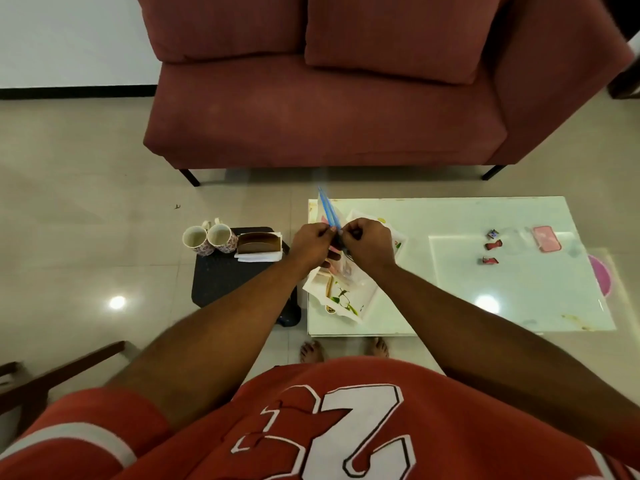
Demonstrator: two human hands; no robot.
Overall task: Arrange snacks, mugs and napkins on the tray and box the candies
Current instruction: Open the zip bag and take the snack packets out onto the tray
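- Both hands up over the near-left corner of the glass worktop (485, 216), meeting at the blue zip strip of a clear snack bag (328, 211)
- Left hand (311, 242) pinching the strip on one side, right hand (369, 242) pinching just beside it, knuckles almost touching
- Bag hanging over the floral tray (349, 299), contents too blurred to tell
- Two floral mugs (195, 239) side by side on the dark stool (225, 278) left of the worktop, napkins (258, 256) in a brown holder just beside them
- Three wrapped candies (493, 244) loose on the worktop's right half, pink box (547, 239) near them; wrapper print too small to read
- Only legible mark: big white numeral on the red shirt (450, 427), looks like a 2
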